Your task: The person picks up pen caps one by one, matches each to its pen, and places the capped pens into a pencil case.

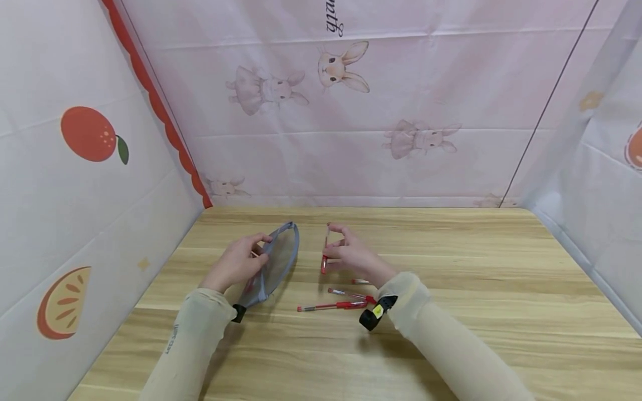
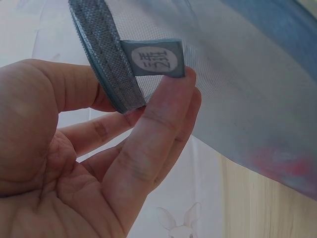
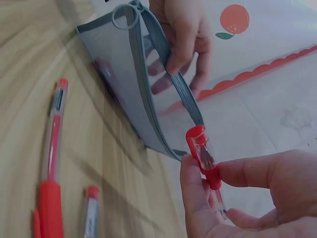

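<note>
My left hand (image 1: 239, 260) grips one zipper edge of a grey-blue mesh zip pouch (image 1: 290, 257), its mouth spread apart. A small printed tag (image 2: 157, 57) sticks out by the fingers in the left wrist view. Through the mesh a blurred reddish shape (image 2: 285, 163) shows inside the pouch. To the right of the pouch, my right hand (image 1: 355, 256) pinches a clear-barrelled red pen (image 3: 207, 161) between thumb and fingers, raised above the table. In the right wrist view the pen's red cap end overlaps the pouch's mouth.
On the wooden table (image 1: 476, 256), below my right hand, lie several more red pens, among them one red pen (image 1: 326, 307) crossing near another pen (image 1: 346, 293). A further pen (image 1: 360, 281) is partly hidden by the right wrist. Printed cloth walls (image 1: 311, 167) border the table.
</note>
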Demonstrator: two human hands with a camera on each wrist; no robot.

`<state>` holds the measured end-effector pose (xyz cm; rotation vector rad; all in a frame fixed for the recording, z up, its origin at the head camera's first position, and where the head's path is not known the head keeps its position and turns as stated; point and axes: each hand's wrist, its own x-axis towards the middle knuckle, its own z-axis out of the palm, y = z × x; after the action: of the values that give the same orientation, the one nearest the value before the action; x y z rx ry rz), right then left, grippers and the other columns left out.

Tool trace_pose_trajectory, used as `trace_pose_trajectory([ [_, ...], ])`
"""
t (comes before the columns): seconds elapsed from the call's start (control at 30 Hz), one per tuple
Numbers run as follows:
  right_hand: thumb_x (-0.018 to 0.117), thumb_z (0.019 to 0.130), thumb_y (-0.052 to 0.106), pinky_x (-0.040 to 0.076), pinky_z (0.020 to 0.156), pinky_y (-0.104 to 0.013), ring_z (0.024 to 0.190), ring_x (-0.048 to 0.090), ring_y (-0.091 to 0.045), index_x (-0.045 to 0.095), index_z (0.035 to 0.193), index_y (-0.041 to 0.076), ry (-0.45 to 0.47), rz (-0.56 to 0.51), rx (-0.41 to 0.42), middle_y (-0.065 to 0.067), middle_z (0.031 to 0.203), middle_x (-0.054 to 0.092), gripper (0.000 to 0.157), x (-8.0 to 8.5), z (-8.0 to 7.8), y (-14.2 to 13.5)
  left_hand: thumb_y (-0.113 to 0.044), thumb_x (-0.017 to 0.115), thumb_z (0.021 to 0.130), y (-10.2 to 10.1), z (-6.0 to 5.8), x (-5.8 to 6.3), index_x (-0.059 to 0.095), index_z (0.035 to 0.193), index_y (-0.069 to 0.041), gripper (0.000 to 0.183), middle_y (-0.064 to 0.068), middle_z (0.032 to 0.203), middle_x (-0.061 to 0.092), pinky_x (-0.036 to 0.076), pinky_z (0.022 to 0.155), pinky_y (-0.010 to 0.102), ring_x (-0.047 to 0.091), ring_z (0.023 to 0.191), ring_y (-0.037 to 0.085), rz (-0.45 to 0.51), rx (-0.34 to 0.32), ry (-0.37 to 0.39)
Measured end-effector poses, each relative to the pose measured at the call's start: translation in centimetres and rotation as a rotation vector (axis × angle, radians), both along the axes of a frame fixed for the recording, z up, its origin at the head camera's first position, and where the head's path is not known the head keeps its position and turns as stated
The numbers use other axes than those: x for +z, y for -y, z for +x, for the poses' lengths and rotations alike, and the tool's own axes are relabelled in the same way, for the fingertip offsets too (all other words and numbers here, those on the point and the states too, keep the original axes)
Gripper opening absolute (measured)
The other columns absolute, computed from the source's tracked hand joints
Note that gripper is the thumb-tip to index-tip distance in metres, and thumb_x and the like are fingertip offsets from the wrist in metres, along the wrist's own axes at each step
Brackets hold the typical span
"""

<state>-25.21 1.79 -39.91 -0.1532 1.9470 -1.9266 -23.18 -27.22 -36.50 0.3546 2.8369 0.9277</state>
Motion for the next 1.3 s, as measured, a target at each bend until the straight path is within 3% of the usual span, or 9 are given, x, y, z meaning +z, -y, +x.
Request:
trace_pose_trajectory([
  [0.4,0.063,0.103,-0.005,0.063,0.096,-0.044,0.100,0.066,-0.023,0.029,0.167,0.010,0.043,-0.106,-0.004,-0.020,0.126,0.052,0.074,-0.4,0.3,4.0,-0.010,0.060,0.103,0.0,-0.1,0.0,0.059,0.147,-0.007,0.044,0.018,0.118,0.072,0.057,0.072,0.032,0.070,0.092,0.023,0.009,0.010,0.013],
  [0.67,0.064,0.102,-0.006,0.065,0.090,-0.040,0.107,0.072,-0.032,0.024,0.168,0.008,0.039,-0.127,0.020,-0.026,0.129,0.056,0.078,-0.3,0.9,6.1,-0.010,0.060,0.103,-0.2,-0.1,-0.1,0.060,0.145,-0.009,0.042,0.018,0.116,0.073,0.055,0.070,0.032,0.069,0.090,0.023,0.011,0.005,0.004],
  [0.8,0.065,0.103,-0.002,0.065,0.088,-0.038,0.101,0.074,-0.028,0.023,0.168,0.008,0.051,-0.115,0.031,-0.030,0.133,0.059,0.078,-0.3,0.9,7.0,-0.010,0.060,0.104,-0.2,-0.1,-0.1,0.060,0.146,-0.008,0.042,0.019,0.118,0.073,0.056,0.070,0.032,0.069,0.092,0.024,0.013,0.007,0.014],
  [1.07,0.067,0.103,-0.001,0.065,0.081,-0.030,0.085,0.070,-0.018,0.023,0.168,0.006,0.048,-0.102,0.024,-0.015,0.114,0.061,0.078,-0.6,1.0,8.2,-0.011,0.060,0.104,-0.2,-0.1,-0.2,0.058,0.147,-0.006,0.044,0.021,0.119,0.073,0.057,0.069,0.033,0.070,0.090,0.024,0.022,0.002,0.019],
  [1.3,0.069,0.101,-0.002,0.065,0.091,-0.035,0.102,0.075,-0.027,0.024,0.168,0.005,0.061,-0.109,0.010,-0.021,0.125,0.060,0.080,-0.5,1.0,8.5,-0.010,0.060,0.104,-0.2,-0.1,-0.2,0.058,0.147,-0.007,0.044,0.021,0.119,0.073,0.058,0.068,0.033,0.070,0.089,0.024,0.019,0.008,0.020],
])
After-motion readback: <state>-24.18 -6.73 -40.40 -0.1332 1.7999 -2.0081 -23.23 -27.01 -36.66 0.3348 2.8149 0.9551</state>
